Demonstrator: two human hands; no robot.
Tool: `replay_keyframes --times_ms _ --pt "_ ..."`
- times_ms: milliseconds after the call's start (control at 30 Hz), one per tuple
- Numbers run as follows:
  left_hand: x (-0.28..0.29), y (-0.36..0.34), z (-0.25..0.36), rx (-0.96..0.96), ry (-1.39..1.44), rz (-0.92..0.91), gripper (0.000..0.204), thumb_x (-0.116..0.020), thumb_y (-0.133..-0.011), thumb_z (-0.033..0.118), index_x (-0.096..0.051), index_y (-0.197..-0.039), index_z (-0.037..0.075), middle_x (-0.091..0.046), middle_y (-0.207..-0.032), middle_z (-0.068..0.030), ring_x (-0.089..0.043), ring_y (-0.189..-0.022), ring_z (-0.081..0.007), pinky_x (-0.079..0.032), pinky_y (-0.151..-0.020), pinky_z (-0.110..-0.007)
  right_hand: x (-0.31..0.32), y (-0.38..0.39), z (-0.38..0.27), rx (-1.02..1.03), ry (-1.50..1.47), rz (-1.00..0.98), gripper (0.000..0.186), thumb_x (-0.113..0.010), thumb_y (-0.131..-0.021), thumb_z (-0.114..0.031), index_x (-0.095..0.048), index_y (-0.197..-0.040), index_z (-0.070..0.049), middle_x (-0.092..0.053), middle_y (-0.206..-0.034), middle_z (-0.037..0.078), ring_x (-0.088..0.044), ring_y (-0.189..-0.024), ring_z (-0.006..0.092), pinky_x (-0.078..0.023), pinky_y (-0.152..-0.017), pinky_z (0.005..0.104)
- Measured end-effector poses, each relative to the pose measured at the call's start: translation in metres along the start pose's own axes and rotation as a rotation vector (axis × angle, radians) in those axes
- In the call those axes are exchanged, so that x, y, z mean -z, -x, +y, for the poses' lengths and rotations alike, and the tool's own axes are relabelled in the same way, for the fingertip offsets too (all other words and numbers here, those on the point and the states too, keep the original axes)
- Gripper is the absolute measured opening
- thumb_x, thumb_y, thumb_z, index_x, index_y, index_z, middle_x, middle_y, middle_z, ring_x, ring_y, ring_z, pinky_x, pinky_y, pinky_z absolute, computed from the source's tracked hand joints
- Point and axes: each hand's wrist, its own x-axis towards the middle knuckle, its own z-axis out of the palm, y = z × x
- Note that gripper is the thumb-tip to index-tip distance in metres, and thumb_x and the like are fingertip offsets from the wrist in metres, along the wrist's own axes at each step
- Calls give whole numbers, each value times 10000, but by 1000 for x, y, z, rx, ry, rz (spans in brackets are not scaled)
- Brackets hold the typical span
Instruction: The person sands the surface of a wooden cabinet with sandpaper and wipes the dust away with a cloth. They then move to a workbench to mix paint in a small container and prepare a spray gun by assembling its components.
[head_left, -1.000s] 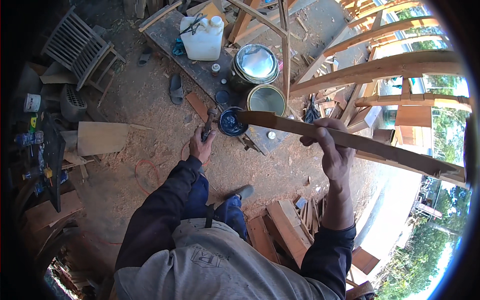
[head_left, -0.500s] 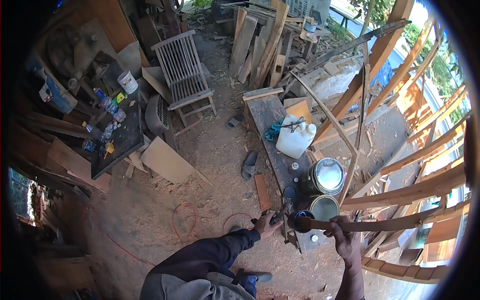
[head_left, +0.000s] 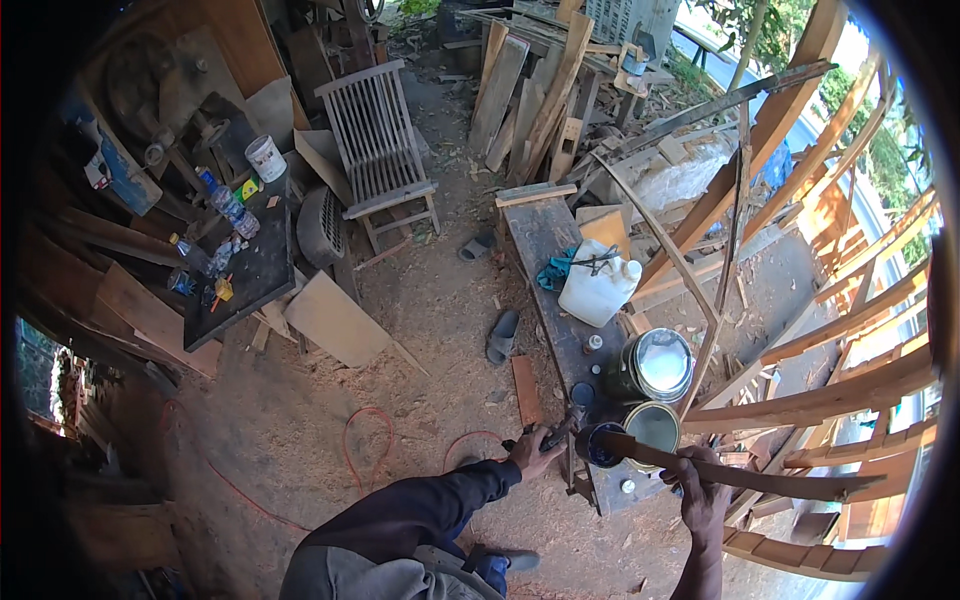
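My left hand [head_left: 538, 452] is closed around the handle of a dark metal tool [head_left: 570, 422] that looks like a spray gun. Next to it, at the bench's near end, is a dark round cup [head_left: 597, 456] with a bluish inside. A long flat wooden strip [head_left: 745, 475] is gripped in my right hand [head_left: 697, 497], between fingers and thumb. Its left end reaches over the cup's mouth; how deep it goes cannot be seen. Just behind the strip stands an open metal can [head_left: 655, 418] with a pale inside, beside a larger lidded can [head_left: 658, 366].
On the narrow bench [head_left: 535, 235] stand a white jug [head_left: 598, 288], a blue cloth [head_left: 556, 270] and small bottles. Curved wooden ribs [head_left: 830, 388] rise at the right. A folding chair [head_left: 375, 140], a red hose [head_left: 350, 440] and a dark table [head_left: 250, 275] lie left.
The strip's free right end has swung nearer to me, so it slants more. My right hand has shifted slightly downward; my left hand keeps its grip. The view has shifted a little.
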Motion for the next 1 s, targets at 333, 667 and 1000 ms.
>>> replay_keyframes --times_ms 333,667,1000 --pt "7 -9 -7 103 13 -72 621 -613 -926 549 -577 -1203 -6 -673 -1072 -232 -659 -1000 -383 -506 -844 -445 18 19 -7 129 120 151 240 -578 -987 -208 -597 -996 32 -671 -726 114 -658 -640 175 -504 -629 292" --pt "-5 -21 6 32 156 71 473 -710 -872 454 -613 -1006 11 -656 -869 -194 -654 -829 -354 -497 -730 -426 58 50 38 10 -121 545 283 -560 -1006 -218 -582 -1100 48 -645 -803 117 -650 -648 203 -531 -651 317" --pt "6 -24 -10 40 91 46 460 -684 -910 432 -594 -964 -15 -615 -768 -157 -612 -712 -290 -464 -669 -435 97 46 147 -157 -366 855 281 -593 -977 -163 -572 -1158 50 -666 -924 159 -708 -740 241 -596 -639 334"
